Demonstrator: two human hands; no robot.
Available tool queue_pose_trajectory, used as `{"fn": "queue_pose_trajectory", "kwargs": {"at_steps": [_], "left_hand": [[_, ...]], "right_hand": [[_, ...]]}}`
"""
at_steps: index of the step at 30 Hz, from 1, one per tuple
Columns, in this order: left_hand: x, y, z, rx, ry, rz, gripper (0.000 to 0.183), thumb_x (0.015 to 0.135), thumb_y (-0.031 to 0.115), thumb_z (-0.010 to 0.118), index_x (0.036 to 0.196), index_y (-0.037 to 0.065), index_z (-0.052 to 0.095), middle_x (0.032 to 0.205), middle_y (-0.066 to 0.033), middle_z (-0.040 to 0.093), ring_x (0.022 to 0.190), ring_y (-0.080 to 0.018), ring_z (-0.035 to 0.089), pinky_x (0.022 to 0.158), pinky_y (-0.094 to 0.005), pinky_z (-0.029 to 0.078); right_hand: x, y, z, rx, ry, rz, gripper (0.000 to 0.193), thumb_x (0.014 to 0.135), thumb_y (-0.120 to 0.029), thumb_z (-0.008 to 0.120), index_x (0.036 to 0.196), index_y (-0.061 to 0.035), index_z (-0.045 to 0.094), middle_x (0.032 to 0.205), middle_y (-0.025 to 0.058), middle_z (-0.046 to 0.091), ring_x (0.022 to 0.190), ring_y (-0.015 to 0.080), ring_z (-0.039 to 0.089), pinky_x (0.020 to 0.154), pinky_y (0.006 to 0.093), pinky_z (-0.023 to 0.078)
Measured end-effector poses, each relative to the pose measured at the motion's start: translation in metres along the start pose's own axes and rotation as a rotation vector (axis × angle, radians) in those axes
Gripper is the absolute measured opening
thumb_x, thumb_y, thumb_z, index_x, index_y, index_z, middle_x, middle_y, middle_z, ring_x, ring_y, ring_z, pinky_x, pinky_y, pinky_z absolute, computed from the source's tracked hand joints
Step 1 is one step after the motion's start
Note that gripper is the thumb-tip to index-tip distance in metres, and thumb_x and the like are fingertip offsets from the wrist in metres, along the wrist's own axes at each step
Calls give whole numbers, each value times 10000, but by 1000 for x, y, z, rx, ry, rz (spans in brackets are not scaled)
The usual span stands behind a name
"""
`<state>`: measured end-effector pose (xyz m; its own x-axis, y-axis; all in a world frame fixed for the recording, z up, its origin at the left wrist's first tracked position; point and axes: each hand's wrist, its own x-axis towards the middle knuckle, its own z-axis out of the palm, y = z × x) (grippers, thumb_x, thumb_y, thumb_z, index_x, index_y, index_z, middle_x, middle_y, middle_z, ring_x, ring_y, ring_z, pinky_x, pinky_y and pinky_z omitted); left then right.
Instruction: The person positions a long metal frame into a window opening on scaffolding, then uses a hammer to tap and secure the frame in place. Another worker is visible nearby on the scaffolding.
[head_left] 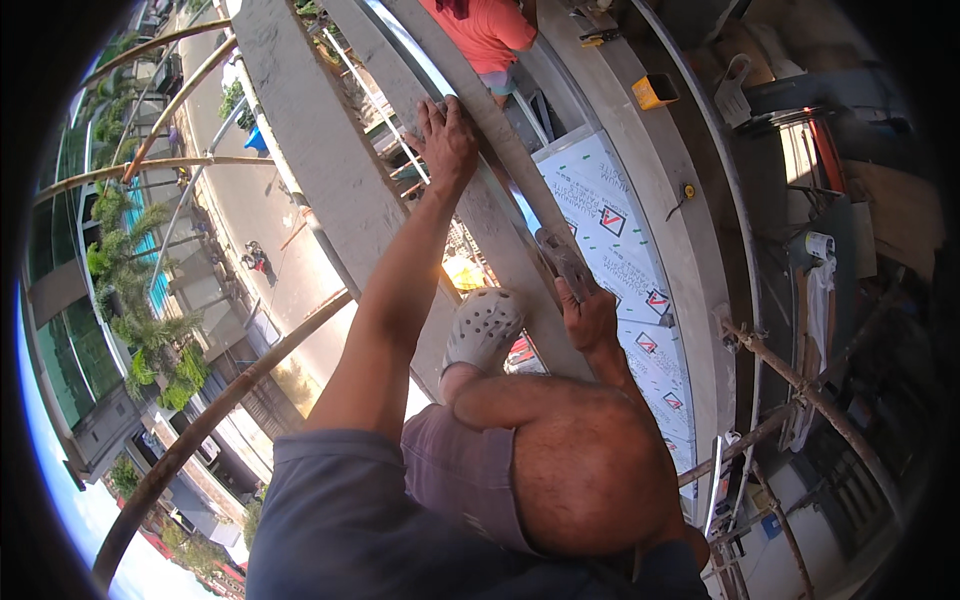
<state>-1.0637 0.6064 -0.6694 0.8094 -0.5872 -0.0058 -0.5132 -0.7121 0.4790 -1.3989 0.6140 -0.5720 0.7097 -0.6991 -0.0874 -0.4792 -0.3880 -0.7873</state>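
My left hand (445,140) lies on a long grey cement-coated plank (370,70), fingers apart and slightly bent over its surface, close to a shiny metal strip (415,48) that runs along the plank. Lower and to the right, my right hand (590,318) is closed on a grey, cement-smeared hand float (563,255). The float rests at the strip's near end, and its underside is hidden. My left foot or right foot, which I cannot tell, wears a light perforated clog (484,325) on the plank between my arms.
Printed white panels (610,220) lie right of the planks. Along a concrete ledge are a yellow box (654,92), a tape measure (688,191) and pliers (600,38). A person in a coral shirt (485,35) is ahead. Scaffold poles (220,410) cross over a street (270,230) far below.
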Motion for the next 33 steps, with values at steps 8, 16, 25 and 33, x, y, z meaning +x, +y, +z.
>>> {"fn": "queue_pose_trajectory", "kwargs": {"at_steps": [8, 16, 25, 33], "left_hand": [[-3, -4, 1, 31, 38, 23, 529, 1082, 247, 421, 1593, 107, 431, 1688, -275, 310, 1611, -422, 201, 1193, -782, 121], [-1, 4, 2, -21, 17, 21, 542, 1066, 228, 443, 1592, 96, 423, 1696, -270, 299, 1614, -423, 192, 1204, -774, 104], [-4, 1, 5, -20, -2, 3, 537, 1099, 275, 395, 1608, 105, 414, 1687, -304, 293, 1623, -415, 171, 1202, -766, 89], [-25, 4, 13, -28, 19, 44, 541, 1101, 272, 403, 1615, 102, 400, 1686, -309, 289, 1618, -431, 173, 1218, -742, 79]], "right_hand": [[24, 3, 22, -32, -74, 68, 440, 1054, -394, 604, 1163, 30, 651, 831, 309, 701, 789, 527, 696, 699, 584, 558], [46, -4, 26, -92, -118, 106, 492, 1070, -437, 566, 1184, 35, 646, 831, 318, 700, 798, 544, 689, 698, 589, 554], [40, -12, 10, -11, -123, 199, 420, 1070, -414, 572, 1184, -18, 654, 874, 294, 718, 833, 535, 691, 711, 585, 555], [15, 1, 10, 19, 22, 18, 399, 1056, -398, 606, 1146, -12, 653, 821, 287, 709, 783, 527, 693, 677, 577, 556]]}}
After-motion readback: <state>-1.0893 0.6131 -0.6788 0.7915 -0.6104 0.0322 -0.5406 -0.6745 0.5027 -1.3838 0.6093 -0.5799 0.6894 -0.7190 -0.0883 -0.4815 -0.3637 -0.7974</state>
